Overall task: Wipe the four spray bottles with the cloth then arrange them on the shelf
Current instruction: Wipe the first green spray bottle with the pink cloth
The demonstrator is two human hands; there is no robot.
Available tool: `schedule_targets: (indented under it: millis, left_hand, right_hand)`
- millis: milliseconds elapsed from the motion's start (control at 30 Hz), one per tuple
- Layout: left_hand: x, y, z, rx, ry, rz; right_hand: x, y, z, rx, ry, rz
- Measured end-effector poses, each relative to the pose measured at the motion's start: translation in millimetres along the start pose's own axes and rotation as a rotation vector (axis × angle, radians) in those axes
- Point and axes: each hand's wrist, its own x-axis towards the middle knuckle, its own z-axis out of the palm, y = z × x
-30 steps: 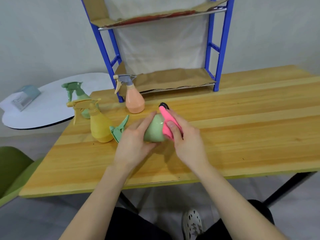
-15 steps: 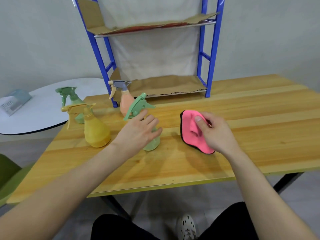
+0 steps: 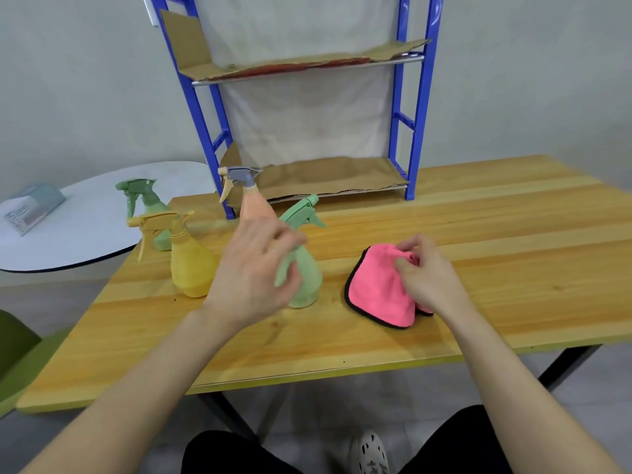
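A light green spray bottle [image 3: 306, 280] stands upright on the wooden table [image 3: 496, 234]. My left hand [image 3: 249, 271] is in front of it with fingers loose and blurred, touching its neck and side. My right hand [image 3: 427, 278] pinches the folded pink cloth [image 3: 376, 289], which lies on the table to the right of that bottle. A yellow bottle [image 3: 191, 265], a darker green bottle [image 3: 150, 203] and a peach bottle [image 3: 254, 206] with a grey trigger stand at the left. The blue shelf [image 3: 415, 131] stands at the back, its two levels lined with cardboard.
A white round table [image 3: 85, 234] with a grey object [image 3: 34, 208] on it sits to the left, beyond the wooden table's edge. A green chair [image 3: 17, 354] is at the lower left. My legs and a shoe show under the table's front edge.
The light green bottle went from lying in both hands to standing upright on the table. The cloth came off it and now lies on the table under my right hand. My left hand's hold has loosened.
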Motion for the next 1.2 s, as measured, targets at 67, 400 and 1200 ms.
schedule_targets:
  millis: [67, 400, 1200]
  left_hand:
    - [8, -5, -6, -0.096, 0.089, -0.330]
    - [30, -32, -1, -0.447, -0.222, -0.567]
    - [9, -32, -9, -0.630, -0.136, -0.675]
  right_hand:
    - [1, -5, -7, -0.026, -0.010, -0.117]
    - [8, -79, -33, 0.060, -0.087, -0.549]
    - [7, -68, 85, 0.357, -0.053, -0.461]
